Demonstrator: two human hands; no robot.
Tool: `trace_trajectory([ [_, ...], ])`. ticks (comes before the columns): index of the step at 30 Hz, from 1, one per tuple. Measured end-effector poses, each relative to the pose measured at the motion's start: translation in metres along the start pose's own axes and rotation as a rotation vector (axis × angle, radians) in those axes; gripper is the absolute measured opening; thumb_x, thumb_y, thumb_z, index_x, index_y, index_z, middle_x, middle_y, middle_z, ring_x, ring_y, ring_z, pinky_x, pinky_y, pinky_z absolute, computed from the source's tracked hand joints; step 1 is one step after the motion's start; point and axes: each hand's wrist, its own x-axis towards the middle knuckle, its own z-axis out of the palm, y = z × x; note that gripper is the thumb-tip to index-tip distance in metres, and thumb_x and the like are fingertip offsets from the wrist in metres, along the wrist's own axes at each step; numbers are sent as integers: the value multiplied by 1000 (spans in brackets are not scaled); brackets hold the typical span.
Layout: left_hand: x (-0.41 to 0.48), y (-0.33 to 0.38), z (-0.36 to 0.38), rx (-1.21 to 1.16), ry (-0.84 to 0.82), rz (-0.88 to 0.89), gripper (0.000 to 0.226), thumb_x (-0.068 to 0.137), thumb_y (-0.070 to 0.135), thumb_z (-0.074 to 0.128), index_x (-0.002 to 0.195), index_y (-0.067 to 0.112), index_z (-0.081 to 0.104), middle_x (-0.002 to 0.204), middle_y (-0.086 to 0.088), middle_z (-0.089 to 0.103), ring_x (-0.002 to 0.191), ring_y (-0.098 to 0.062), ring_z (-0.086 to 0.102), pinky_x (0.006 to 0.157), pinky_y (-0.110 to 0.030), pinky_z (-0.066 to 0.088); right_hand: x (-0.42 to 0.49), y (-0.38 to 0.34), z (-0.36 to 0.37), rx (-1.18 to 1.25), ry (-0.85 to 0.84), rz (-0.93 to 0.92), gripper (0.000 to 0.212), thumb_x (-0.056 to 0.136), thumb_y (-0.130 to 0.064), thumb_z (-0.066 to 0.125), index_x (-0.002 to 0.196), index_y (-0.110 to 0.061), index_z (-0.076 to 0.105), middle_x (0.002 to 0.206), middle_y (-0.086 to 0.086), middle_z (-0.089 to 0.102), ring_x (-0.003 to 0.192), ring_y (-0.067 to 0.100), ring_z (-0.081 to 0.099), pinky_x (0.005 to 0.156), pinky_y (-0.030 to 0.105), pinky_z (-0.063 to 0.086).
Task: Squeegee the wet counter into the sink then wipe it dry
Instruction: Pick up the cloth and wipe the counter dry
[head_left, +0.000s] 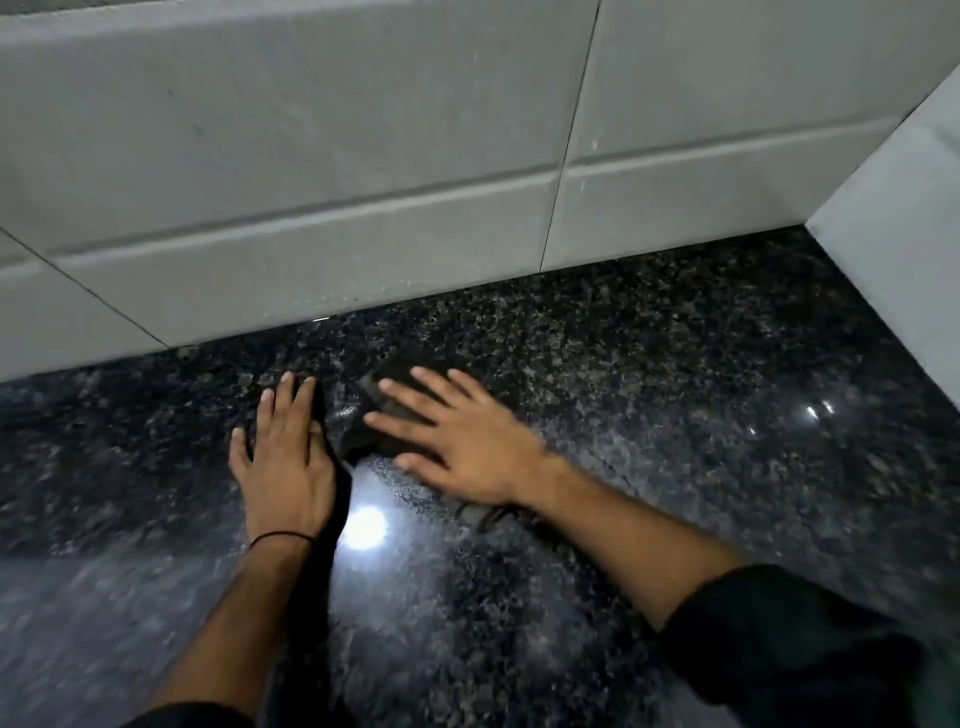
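Observation:
A dark cloth (363, 415) lies crumpled on the black speckled granite counter (649, 415), near the back wall. My right hand (457, 441) lies flat on the cloth with fingers spread, pressing it down. My left hand (283, 457) rests flat on the counter just left of it, fingers together, its edge against a dark strip of the cloth. A thin black band circles the left wrist. The counter shines and reflects a bright light spot between my forearms. Neither sink nor squeegee is in view.
Pale grey wall tiles (311, 156) run along the back of the counter. A second tiled wall (893, 249) closes the right side and forms a corner. Dark sleeves cover both forearms near the lower edge.

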Motion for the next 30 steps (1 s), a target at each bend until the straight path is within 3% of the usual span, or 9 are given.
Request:
trace_trajectory([
  [2,-1,1,-1,21,-9,-7,51,99,15,38,149,27,35,162,5,22,150,-16,15,119,-52,5,-23,56,-8,-1,16,162,55,100,-60,16,153,-47,7,165,-8,-2,152,23,-3,118,50,-9],
  [7,-1,4,0,52,-17,-2,51,99,18,37,149,27,33,162,5,20,150,-18,15,119,-54,5,-49,137,-21,50,128,963,59,100,-57,18,155,-40,13,166,-1,5,152,31,2,119,57,3],
  [9,0,5,1,39,-7,-10,51,99,17,38,149,27,34,162,4,21,150,-18,16,119,-54,5,-32,98,-17,78,130,932,59,100,-56,17,156,-38,12,166,3,2,151,34,-1,119,59,1],
  [14,1,-3,0,-88,18,-15,50,97,11,42,145,26,42,160,3,28,150,-17,18,119,-52,4,-43,-78,12,53,5,209,55,100,-56,25,153,-41,23,166,3,3,151,36,0,119,59,2],
  [18,4,-3,-4,-141,-11,-37,45,99,19,44,144,26,45,159,5,29,149,-15,17,119,-50,3,-109,-71,8,30,-41,-75,51,102,-57,26,152,-48,19,166,-7,3,152,27,-1,121,52,-1],
  [20,5,-3,-6,-108,-51,-31,46,99,25,44,145,26,43,160,4,27,150,-17,16,119,-52,3,-134,-12,1,9,-12,77,52,101,-60,19,152,-52,11,165,-10,-1,152,23,-6,121,54,-3],
  [26,-31,5,-21,32,-152,155,49,96,25,48,144,21,43,160,-3,27,148,-23,21,117,-58,9,-171,125,-15,91,142,1100,57,97,-63,17,152,-46,19,165,-3,10,151,31,6,117,61,8],
  [28,-64,12,-26,12,-178,202,49,95,31,43,144,23,43,160,0,26,149,-22,20,117,-54,11,-153,94,-9,77,158,1154,56,100,-58,18,154,-42,19,166,2,8,151,34,4,117,63,5],
  [30,-98,14,-27,6,-211,242,48,97,30,41,145,23,42,161,2,24,149,-20,19,118,-53,11,-137,33,1,53,131,967,57,100,-58,14,154,-42,13,166,3,0,151,36,-1,117,64,2],
])
